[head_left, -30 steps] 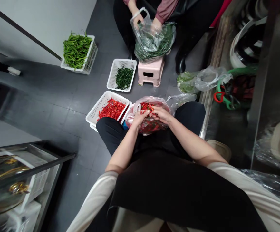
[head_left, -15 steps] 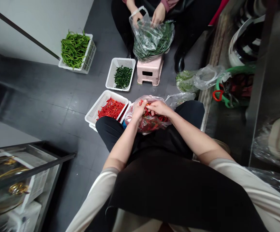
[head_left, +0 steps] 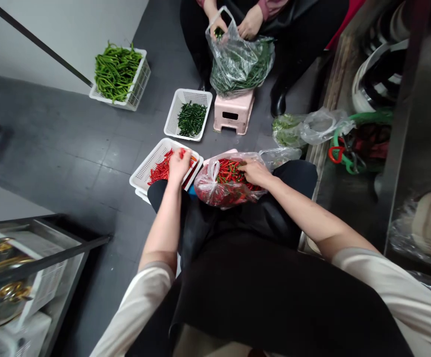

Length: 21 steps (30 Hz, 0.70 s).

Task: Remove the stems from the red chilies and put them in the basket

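Note:
My left hand (head_left: pixel 178 166) is over the white plastic basket (head_left: pixel 144 168), its fingers closed round red chili peppers that show at the fingertips. More red chili peppers (head_left: pixel 159 171) lie in that basket. My right hand (head_left: pixel 256 172) is at the open clear plastic bag (head_left: pixel 215 192) between my knees. Its fingers are bent and pressed together among the red chilies with green stems (head_left: pixel 229 171); what they pinch is too small to make out.
Opposite, a co-worker's hands (head_left: pixel 251 22) work at a plastic bag of green chilies (head_left: pixel 243 67) on a pink stool (head_left: pixel 233 110). A basket of dark green chilies (head_left: pixel 192 119) and one of long green peppers (head_left: pixel 116 72) stand ahead. Red-handled scissors (head_left: pixel 336 154) lie right.
My left hand has moved left from the bag to above the basket with red chilies. My right hand has stayed at the bag, now apart from the left. The co-worker's hands have shifted slightly.

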### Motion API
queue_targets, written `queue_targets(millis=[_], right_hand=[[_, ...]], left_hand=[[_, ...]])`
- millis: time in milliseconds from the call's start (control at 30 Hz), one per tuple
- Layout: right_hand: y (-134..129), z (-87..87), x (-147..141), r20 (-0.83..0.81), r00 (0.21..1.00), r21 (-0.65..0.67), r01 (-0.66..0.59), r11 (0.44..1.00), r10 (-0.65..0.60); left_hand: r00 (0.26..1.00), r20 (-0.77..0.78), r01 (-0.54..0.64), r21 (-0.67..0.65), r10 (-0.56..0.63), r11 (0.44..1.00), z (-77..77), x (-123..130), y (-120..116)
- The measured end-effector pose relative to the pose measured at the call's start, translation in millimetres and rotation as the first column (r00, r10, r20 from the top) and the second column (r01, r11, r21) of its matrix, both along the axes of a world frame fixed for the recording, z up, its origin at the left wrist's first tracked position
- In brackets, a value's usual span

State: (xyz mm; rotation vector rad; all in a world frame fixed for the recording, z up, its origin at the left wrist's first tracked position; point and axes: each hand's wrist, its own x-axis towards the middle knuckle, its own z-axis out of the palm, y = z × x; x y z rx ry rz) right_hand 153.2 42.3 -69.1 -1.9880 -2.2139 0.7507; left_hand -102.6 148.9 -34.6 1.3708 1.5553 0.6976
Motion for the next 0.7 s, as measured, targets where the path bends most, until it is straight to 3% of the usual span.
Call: queue_targets(millis=[67,133,200,267,300,367,433,467,500,567,633,700], right_hand=[[-6.7,-8.0,-4.0,0.105,0.993,-0.013,-0.045,0.999,0.046],[-9.2,-12.2,-13.1,0.156,0.981,0.002,-0.116,0.993,0.114],[-5.1,-15.1,-24.0,0.179,0.963,-0.006,-0.205,0.979,0.202],[5.1,-19.0,-33.6,0.182,0.943,-0.047,-0.274,0.961,0.278],[11.6,-21.7,-37.6,0.179,0.936,-0.08,-0.291,0.953,0.301],[24.6,-28.1,-43.7,0.17,0.932,-0.154,-0.295,0.943,0.319],[34.4,-34.5,-47.4,0.16,0.94,-0.196,-0.27,0.943,0.302],[36.9,-37.0,-48.1,0.159,0.944,-0.199,-0.256,0.946,0.288],[37.6,-39.0,-48.1,0.161,0.947,-0.194,-0.244,0.95,0.276],[33.7,-40.6,-45.1,0.174,0.947,-0.17,-0.242,0.955,0.27],[25.0,-39.1,-38.9,0.181,0.946,-0.155,-0.241,0.958,0.268],[15.5,-34.9,-30.6,0.177,0.963,-0.131,-0.18,0.975,0.202]], left_hand=[[0.94,-0.338,-0.008,0.123,0.049,0.992,-9.5,-41.2,22.9],[0.823,-0.567,0.002,0.083,0.045,0.997,-20.3,-79.5,42.1],[0.724,-0.69,-0.032,-0.036,-0.002,0.999,-26.9,-105.8,53.0],[0.665,-0.747,-0.056,-0.06,-0.008,0.997,-26.1,-111.8,52.2],[0.662,-0.749,-0.03,-0.021,0.005,0.999,-23.2,-105.7,47.0],[0.73,-0.683,0.134,0.096,-0.033,0.986,-16.0,-76.5,27.2],[0.792,-0.527,0.429,0.118,-0.31,0.896,-12.6,-33.4,-1.3],[0.735,-0.444,0.608,0.095,-0.513,0.788,-13.7,-11.7,-16.8],[0.608,-0.397,0.759,0.036,-0.688,0.65,-16.5,7.2,-31.9],[0.403,-0.45,0.846,-0.149,-0.797,0.512,-25.2,30.5,-57.9],[0.275,-0.508,0.809,-0.337,-0.816,0.482,-34.1,32.1,-75.2],[0.248,-0.503,0.778,-0.406,-0.828,0.479,-39.8,19.3,-83.9]])
